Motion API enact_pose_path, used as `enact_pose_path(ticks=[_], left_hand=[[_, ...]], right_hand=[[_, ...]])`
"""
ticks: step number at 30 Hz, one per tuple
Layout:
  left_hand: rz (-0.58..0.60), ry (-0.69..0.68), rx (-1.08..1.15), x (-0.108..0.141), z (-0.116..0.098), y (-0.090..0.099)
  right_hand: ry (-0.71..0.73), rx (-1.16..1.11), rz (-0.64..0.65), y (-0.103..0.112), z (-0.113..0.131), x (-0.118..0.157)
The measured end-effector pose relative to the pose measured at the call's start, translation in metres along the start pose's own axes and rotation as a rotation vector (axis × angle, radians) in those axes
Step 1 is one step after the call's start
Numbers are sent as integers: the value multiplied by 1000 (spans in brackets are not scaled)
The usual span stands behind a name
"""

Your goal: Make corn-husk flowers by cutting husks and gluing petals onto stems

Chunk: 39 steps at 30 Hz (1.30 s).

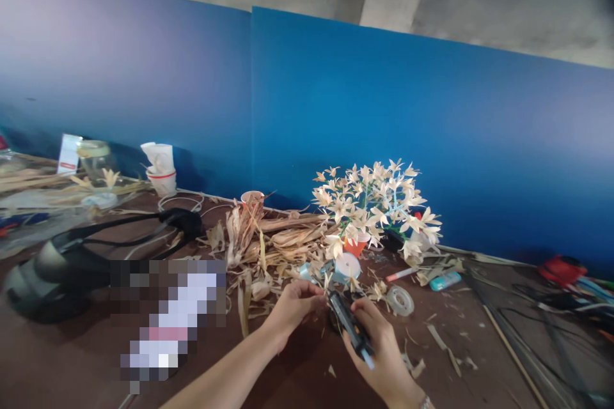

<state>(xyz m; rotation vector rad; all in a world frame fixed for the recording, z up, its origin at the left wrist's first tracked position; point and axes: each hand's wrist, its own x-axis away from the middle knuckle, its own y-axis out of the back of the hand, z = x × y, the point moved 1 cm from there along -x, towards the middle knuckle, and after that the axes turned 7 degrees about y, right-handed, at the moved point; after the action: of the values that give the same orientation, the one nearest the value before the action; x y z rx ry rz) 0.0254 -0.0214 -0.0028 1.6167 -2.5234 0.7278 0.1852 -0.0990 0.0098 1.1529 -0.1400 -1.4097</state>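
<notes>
In my right hand [378, 339] is a black hot glue gun [346, 318], my fingers wrapped round it and its nozzle pointing up and away from me. A pale blue glue stick [368, 359] pokes out of its back end. My left hand [303, 299] is pinched closed at a small cream flower [327, 282], which sits close by the nozzle. Whether the two touch is hard to see. Just beyond stand a roll of light tape [347, 266] and an orange cup [356, 244] full of cream flowers [371, 195] on green stems.
Dried corn husks [283, 239] lie heaped at centre left. A clear tape roll [400, 301], a marker [401, 274] and a turquoise packet [445, 280] lie to the right. Left are a black headset [62, 275] and a paper cup [162, 180]. Blue panels [407, 102] stand behind.
</notes>
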Motion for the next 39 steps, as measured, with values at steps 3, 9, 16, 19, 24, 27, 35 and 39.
enact_pose_path(ticks=[3, 9, 16, 19, 24, 27, 35, 39], left_hand=[[-5, 1, -3, 0, 0, 0], [4, -18, -39, 1, -1, 0], [-86, -149, -230, -3, 1, 4], [-121, -250, -443, -3, 4, 6], [-78, -183, -352, 0, 0, 7], [-111, -167, -260, 3, -6, 7], [-185, -189, -219, 8, -14, 5], [-181, -216, -195, 8, -15, 6]], right_hand=[[6, -1, -6, 0, 0, 0], [-10, 9, -31, 1, 0, -1], [58, -17, 36, 12, 12, -3], [8, 34, 23, 21, 14, -5], [-174, 328, 70, 37, 14, 4], [-107, 347, 178, 44, 7, 18], [-455, 695, -22, 59, -69, 61], [-495, 620, 81, 58, -71, 62]])
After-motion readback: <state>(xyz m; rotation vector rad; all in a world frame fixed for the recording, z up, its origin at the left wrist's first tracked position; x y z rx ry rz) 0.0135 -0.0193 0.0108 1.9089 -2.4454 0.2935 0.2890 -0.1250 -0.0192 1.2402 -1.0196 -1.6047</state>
